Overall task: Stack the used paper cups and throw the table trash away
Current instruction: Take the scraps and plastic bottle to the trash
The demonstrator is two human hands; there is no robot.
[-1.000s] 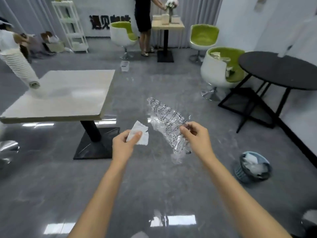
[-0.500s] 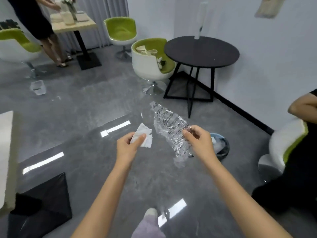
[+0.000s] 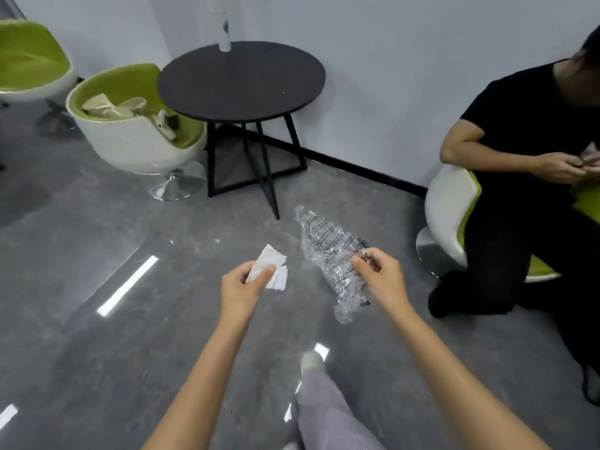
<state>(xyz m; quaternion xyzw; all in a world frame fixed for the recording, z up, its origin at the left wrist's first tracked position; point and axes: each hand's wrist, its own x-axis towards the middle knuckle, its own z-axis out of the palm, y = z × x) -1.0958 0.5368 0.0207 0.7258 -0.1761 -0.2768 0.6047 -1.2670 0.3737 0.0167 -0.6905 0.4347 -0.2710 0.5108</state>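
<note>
My left hand (image 3: 242,289) pinches a crumpled white paper napkin (image 3: 271,272) between thumb and fingers, held out over the grey floor. My right hand (image 3: 381,280) grips a clear printed plastic wrapper (image 3: 329,251), which juts up to the left and hangs down below the fingers. A tall stack of white paper cups (image 3: 222,22) stands on the round black table (image 3: 242,81) at the back. The waste bin is hidden in this frame.
A green and white tub chair (image 3: 133,131) holding papers stands left of the black table. A person in black (image 3: 532,177) sits on another green chair (image 3: 454,209) at the right. My own leg (image 3: 319,404) steps forward below.
The view has swung right: the square beige table and the far room left the frame, the seated person came in, and the bin slid behind the wrapper. Both hands keep their hold.
</note>
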